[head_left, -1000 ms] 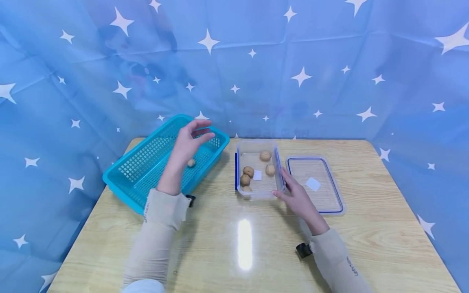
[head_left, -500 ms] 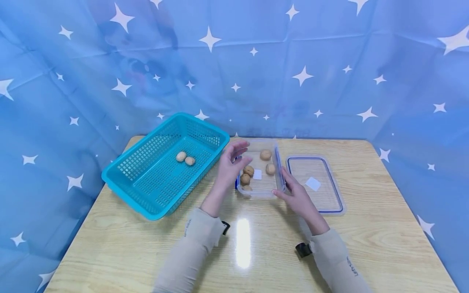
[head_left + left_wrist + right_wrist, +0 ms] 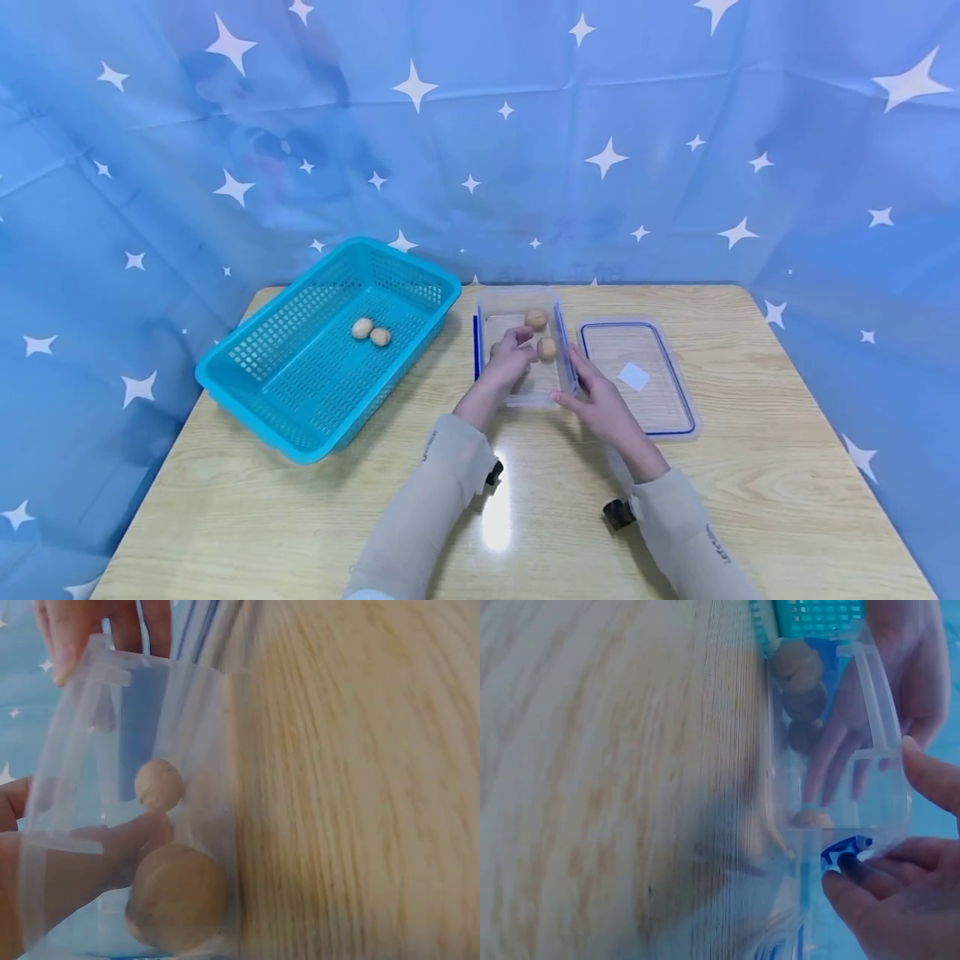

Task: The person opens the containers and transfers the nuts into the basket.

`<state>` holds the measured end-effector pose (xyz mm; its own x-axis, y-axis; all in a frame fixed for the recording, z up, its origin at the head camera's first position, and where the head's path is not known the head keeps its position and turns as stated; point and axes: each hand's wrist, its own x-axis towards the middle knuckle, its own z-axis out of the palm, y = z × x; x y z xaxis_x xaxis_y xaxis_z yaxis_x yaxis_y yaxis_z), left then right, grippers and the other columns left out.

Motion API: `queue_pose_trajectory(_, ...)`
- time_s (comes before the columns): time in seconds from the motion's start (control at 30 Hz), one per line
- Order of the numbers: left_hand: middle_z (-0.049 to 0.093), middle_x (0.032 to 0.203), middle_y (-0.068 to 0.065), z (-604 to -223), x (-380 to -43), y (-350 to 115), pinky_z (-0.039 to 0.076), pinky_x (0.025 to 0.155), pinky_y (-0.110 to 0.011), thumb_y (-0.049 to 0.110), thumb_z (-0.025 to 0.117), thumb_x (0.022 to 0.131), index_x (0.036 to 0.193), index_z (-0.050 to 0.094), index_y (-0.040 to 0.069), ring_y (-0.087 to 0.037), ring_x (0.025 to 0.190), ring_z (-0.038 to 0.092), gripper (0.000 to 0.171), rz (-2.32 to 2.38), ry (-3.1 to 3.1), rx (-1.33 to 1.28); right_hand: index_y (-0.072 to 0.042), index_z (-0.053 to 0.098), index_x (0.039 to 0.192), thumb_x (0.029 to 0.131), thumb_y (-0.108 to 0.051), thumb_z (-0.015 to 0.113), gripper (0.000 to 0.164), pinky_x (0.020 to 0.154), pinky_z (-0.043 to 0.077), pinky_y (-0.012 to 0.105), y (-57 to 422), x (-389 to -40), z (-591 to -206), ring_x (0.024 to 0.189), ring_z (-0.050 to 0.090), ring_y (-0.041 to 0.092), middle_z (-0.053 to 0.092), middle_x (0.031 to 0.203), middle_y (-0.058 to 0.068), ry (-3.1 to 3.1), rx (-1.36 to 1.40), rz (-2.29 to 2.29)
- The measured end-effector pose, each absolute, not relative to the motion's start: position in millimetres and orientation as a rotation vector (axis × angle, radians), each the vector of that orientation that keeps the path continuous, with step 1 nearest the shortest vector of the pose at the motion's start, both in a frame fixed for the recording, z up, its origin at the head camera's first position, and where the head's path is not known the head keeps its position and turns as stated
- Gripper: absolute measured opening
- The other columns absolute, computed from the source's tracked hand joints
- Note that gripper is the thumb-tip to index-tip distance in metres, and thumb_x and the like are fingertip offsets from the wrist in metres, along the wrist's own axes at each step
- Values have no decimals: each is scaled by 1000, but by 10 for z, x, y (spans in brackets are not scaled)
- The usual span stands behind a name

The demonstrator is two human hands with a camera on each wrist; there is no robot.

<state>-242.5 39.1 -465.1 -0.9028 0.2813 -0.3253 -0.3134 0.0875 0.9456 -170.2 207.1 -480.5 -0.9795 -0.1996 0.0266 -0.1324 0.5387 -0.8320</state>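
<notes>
My left hand (image 3: 508, 367) reaches down inside a clear plastic food container (image 3: 543, 398), fingers extended among walnuts. One walnut (image 3: 176, 900) lies near the fingers in the left wrist view, and a smaller-looking walnut (image 3: 159, 786) shows beyond. Toward the container's back and right side sit a walnut (image 3: 536, 319) and another walnut (image 3: 547, 348). The left hand partly hides the rest, though the right wrist view shows stacked walnuts (image 3: 796, 666) through the wall. My right hand (image 3: 603, 404) grips the container's right front corner, thumb at the rim and fingers along the side by a blue latch (image 3: 846, 851).
A turquoise perforated basket (image 3: 258, 414) stands at the left with two pale walnuts (image 3: 371, 332) inside. The container's clear lid (image 3: 660, 408), with a blue seal, lies flat at the right. A starry blue curtain (image 3: 480, 142) hangs behind the wooden table (image 3: 765, 467).
The left hand has come from over the basket, rightward, and down into the container. Two walnuts in the basket came into sight as it left. The right hand keeps its grip.
</notes>
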Motion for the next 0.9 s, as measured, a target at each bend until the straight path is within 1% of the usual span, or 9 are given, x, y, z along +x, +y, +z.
queue_pose_trajectory(0.1,36,159,-16,-4691,-2470,412,37,120,-46,4,56,95,153,32,6,-34,146,37,63,1833,1882,-30,1,17,158,97,-16,65,79,118,29,55,2080,-1692,-4800,147,25,48,10,165,24,2698,-278,-1436)
queue_pose_trajectory(0.23,36,159,-15,-4720,-2509,419,37,119,-45,7,59,95,154,31,7,-34,146,38,65,1762,1869,5,0,17,158,97,-16,65,79,118,30,56,2098,-1690,-4797,147,25,48,10,166,23,2699,-280,-1444)
queue_pose_trajectory(0.33,41,157,-14,-4731,-2508,404,40,117,-42,7,62,94,153,36,7,-32,143,42,64,1717,1882,19,0,17,158,97,-15,65,79,119,29,55,2090,-1697,-4805,148,24,47,9,166,23,2680,-284,-1464)
queue_pose_trajectory(0.47,52,147,-13,-4748,-2495,391,47,111,-37,5,66,92,146,47,8,-29,133,52,57,1662,1910,42,1,18,157,97,-14,65,78,119,28,55,2070,-1693,-4814,148,24,47,10,166,23,2666,-288,-1485)
queue_pose_trajectory(0.57,56,139,-13,-4764,-2499,392,49,108,-35,2,69,89,140,54,8,-26,125,56,53,1644,1921,63,2,19,157,97,-15,65,78,119,29,55,2064,-1686,-4805,148,24,47,11,166,23,2668,-296,-1493)
queue_pose_trajectory(0.73,58,133,-13,-4756,-2508,392,52,101,-32,-1,69,87,136,56,6,-24,115,60,51,1637,1901,62,2,19,157,97,-17,66,78,118,29,55,2062,-1688,-4790,147,25,48,10,165,23,2669,-305,-1491)
queue_pose_trajectory(0.9,60,129,-16,-4750,-2515,405,55,99,-32,-5,68,87,135,55,2,-24,110,63,49,1705,1821,37,2,19,157,97,-17,66,78,118,29,55,2059,-1693,-4793,148,25,47,12,165,24,2664,-292,-1495)
